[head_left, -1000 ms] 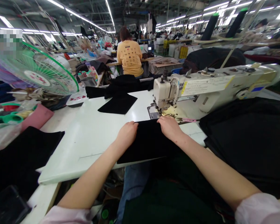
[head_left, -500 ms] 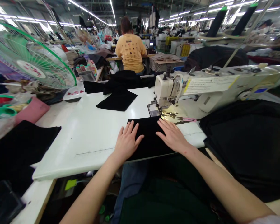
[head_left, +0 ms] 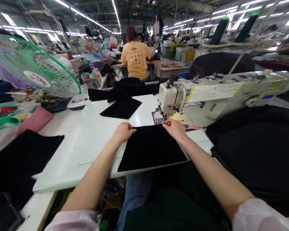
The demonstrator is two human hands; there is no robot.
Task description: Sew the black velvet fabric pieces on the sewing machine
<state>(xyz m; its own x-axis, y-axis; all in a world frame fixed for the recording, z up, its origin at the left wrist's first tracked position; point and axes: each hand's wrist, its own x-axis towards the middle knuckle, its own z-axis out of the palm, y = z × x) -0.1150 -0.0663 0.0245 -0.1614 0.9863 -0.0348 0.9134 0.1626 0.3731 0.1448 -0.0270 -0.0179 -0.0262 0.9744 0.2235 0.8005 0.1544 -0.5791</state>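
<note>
At the front of the white table (head_left: 96,134), black cloth (head_left: 153,149) lies flat before me, its far edge just short of the machine (head_left: 170,96), its near edge close to the table's lip. My left hand (head_left: 126,131) is pinched on the far left corner, my right hand (head_left: 173,127) on the far right one, thumbs and fingers closed on it. Risks, as I judge them: an uneven pull between my hands would skew that far edge; a loose pinch at either corner would let it ruck. My right fingertips sit just beside the foot (head_left: 164,118), so a drift forward could bring them under it. The snips (head_left: 194,127) lie near that wrist, and a careless sweep could knock them. Too much slack toward me might tip the near edge over the lip. Whether the cloth is one layer or more, I cannot tell. Against half a second ago: both palms lay flat then, fingers spread; now they grip the corners, left hand farther out, and more cloth shows between my arms.
</note>
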